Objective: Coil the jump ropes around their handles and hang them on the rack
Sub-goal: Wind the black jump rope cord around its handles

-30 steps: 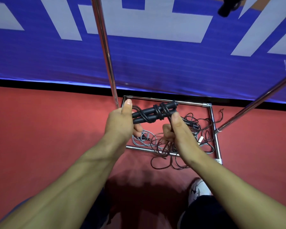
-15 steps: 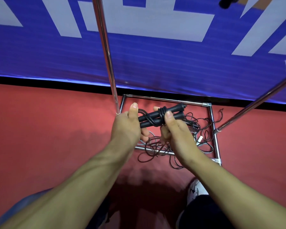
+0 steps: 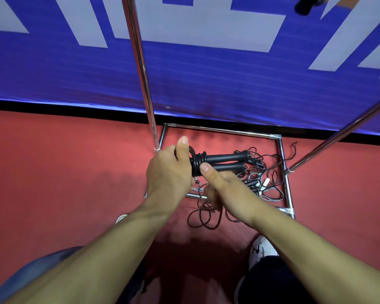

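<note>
2 black jump rope handles (image 3: 223,162) lie side by side, held level above the rack base (image 3: 281,154), which frames the red floor (image 3: 64,172). Black cord coils (image 3: 199,164) wrap both handles at their left end, several turns packed tight. Left hand (image 3: 169,174) grips the handles at that end, thumb raised over the top. Right hand (image 3: 226,189) presses its thumb against the coils from the near side; its fingers are curled round the cord trailing down. Loose ropes (image 3: 259,181) lie tangled inside the base, some spilling over its near bar. 2 chrome rack poles (image 3: 140,69) rise from the base. Blue banner (image 3: 206,80) runs along the floor's far edge.
</note>
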Demonstrator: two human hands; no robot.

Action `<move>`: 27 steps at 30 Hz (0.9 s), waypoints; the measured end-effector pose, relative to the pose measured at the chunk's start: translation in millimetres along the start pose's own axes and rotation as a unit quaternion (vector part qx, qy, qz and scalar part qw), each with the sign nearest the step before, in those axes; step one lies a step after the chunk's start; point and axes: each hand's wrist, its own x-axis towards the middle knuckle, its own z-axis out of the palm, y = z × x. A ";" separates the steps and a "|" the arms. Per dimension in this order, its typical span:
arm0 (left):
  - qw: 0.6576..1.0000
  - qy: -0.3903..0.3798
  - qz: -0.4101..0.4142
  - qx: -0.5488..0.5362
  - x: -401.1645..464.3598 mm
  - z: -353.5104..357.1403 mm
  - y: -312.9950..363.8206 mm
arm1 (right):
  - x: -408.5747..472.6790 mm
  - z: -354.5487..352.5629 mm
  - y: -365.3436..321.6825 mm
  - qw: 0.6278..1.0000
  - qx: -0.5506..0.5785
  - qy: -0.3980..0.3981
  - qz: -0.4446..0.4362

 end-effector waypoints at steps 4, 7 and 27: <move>0.999 0.000 0.036 0.019 1.3 -3.4 2.3 | -2.6 0.4 2.7 0.995 -0.066 -0.049 -0.049; 0.998 -0.015 0.052 0.021 3.0 -6.4 5.8 | -4.5 -0.1 4.7 0.981 -0.152 -0.056 -0.110; 0.951 -0.219 0.042 0.213 13.6 -16.6 -8.2 | 8.3 -37.6 26.5 0.949 -0.179 0.196 -0.169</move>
